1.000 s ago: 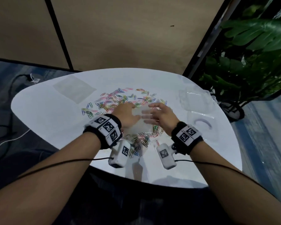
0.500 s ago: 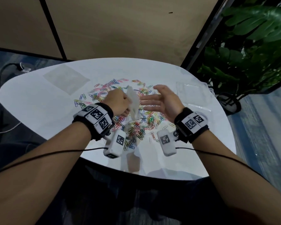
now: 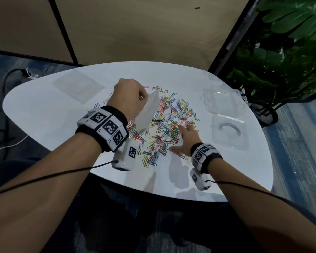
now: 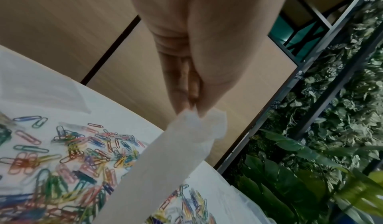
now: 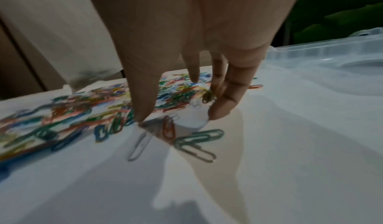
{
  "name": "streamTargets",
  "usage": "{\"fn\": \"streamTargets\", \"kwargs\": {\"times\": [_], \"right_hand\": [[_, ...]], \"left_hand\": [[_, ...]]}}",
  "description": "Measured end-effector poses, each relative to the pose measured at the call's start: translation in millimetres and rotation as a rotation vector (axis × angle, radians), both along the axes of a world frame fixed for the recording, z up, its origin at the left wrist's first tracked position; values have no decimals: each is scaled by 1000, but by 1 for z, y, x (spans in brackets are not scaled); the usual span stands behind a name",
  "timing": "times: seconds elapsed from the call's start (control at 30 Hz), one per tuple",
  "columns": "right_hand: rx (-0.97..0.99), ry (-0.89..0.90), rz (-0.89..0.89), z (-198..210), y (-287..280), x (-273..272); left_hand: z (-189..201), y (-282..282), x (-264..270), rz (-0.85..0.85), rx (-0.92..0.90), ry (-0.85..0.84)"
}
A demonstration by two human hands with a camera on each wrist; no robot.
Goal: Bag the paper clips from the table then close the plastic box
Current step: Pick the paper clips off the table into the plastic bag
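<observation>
Coloured paper clips [image 3: 164, 123] lie scattered over the middle of the white table [image 3: 44, 115]. My left hand [image 3: 130, 97] is raised above them and pinches the top edge of a small clear plastic bag [image 3: 147, 111], which hangs down; the left wrist view shows the bag [image 4: 165, 158] pinched between fingertips [image 4: 182, 106]. My right hand [image 3: 185, 137] is spread low on the clips' right side, with its fingertips [image 5: 219, 111] and thumb touching the table among the paper clips [image 5: 82, 112]. The clear plastic box [image 3: 224, 102] and its lid [image 3: 230, 132] lie open at the table's right.
A second flat clear bag [image 3: 78, 86] lies at the table's back left. A large leafy plant [image 3: 290, 52] stands right of the table beyond a dark frame. Cables [image 3: 7, 143] run over the floor on the left. A brown panel wall is behind the table.
My left hand lifted the bag off the clips and raised it up and back. My right hand let go of the bag, dropped down and spread onto the clips at the right.
</observation>
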State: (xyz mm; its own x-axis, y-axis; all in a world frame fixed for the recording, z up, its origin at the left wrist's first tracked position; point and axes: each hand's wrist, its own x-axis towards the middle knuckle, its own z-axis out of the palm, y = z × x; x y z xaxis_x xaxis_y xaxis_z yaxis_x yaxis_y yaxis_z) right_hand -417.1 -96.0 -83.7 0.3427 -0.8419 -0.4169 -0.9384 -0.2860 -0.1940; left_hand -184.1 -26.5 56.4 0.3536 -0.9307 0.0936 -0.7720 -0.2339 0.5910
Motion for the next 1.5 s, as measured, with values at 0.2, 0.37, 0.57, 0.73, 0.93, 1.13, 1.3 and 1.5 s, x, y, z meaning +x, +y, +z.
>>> {"fn": "streamTargets", "kwargs": {"times": [0.2, 0.37, 0.57, 0.73, 0.93, 1.13, 1.3, 1.5], "right_hand": [[-220, -109, 143, -3, 3, 27], [-106, -267, -159, 13, -11, 20], [376, -1100, -689, 63, -11, 11], [606, -1381, -581, 107, 16, 28], [414, -1047, -501, 88, 28, 46], [219, -836, -449, 87, 24, 48], [125, -542, -155, 95, 27, 59], [-18, -669, -5, 119, 29, 43]], "left_hand": [[-9, 8, -7, -52, 88, 50], [-15, 9, -13, -117, 150, 149], [-23, 4, -22, -124, 211, 219], [-27, 3, -33, -139, 196, 303], [-28, 2, -43, -165, 164, 340], [-29, 0, -44, -213, 166, 349], [-31, 0, -41, -190, 144, 311], [-28, 2, -33, -111, 125, 269]]}}
